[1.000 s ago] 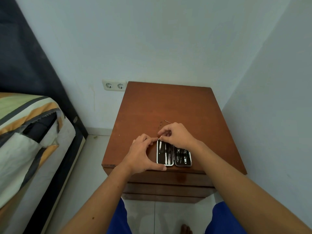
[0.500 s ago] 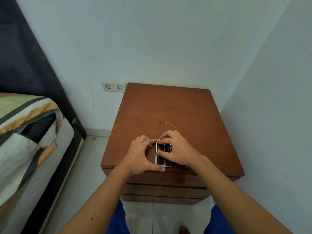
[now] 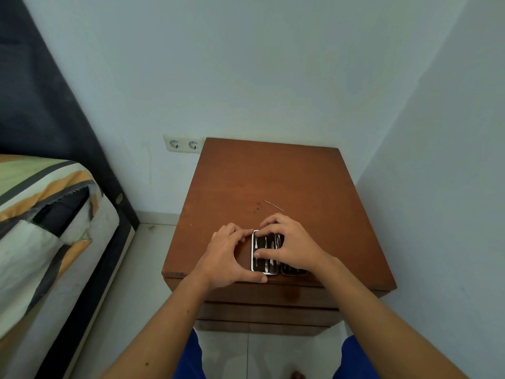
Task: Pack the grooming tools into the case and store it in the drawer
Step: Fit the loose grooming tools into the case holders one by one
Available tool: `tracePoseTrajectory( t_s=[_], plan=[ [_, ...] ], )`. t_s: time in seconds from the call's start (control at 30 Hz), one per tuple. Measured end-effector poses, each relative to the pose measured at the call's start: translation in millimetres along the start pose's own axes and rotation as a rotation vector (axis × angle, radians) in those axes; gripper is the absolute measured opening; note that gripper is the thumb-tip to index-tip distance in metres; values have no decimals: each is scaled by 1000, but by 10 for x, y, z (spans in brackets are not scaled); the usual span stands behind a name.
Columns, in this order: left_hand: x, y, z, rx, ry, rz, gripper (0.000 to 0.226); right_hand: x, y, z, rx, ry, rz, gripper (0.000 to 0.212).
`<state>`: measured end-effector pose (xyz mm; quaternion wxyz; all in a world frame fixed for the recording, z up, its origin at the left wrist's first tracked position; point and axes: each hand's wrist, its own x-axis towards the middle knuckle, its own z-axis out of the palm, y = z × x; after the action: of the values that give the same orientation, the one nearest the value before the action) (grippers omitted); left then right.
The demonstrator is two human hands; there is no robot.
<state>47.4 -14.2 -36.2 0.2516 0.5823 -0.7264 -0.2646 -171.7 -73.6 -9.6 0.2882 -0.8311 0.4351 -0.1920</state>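
A small black grooming case (image 3: pixel 264 253) with a silver rim lies opened flat near the front edge of the brown nightstand (image 3: pixel 273 181). Metal tools sit in its left half. My left hand (image 3: pixel 226 255) clasps the case's left edge between index finger and thumb. My right hand (image 3: pixel 291 246) lies over the case, thumb pressing on the left half, and hides most of the right half. A thin metal tool (image 3: pixel 273 205) lies loose on the top just beyond my right hand. The closed drawers (image 3: pixel 267 310) show below the front edge.
A bed (image 3: pixel 46 228) with a striped cover and dark frame stands at the left. A double wall socket (image 3: pixel 184 144) sits behind the nightstand's back left corner. A wall runs close along the right side. Tiled floor and my blue-clad knees are below.
My right hand has come down from the case's top edge and now lies flat over the case, covering its right half. My left hand has kept its grip.
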Motion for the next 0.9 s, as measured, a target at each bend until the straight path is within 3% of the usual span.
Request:
tracePoseTrajectory(
  t_s=[0.2,0.37,0.63,0.73,0.9],
  plan=[
    [6,-4,-1,-7,10,4,120,283,91,-142,43,261,127,13],
    [-1,1,-10,-4,1,-2,120,565,235,-133,-98,370,285,13],
    [5,0,-11,10,2,-4,119,697,244,-101,-281,216,280,15],
    [-3,-2,-10,12,0,-3,120,630,212,-199,-190,194,253,13],
    [1,12,-21,15,-18,-13,120,455,-11,-452,-127,-179,182,14]
  ],
)
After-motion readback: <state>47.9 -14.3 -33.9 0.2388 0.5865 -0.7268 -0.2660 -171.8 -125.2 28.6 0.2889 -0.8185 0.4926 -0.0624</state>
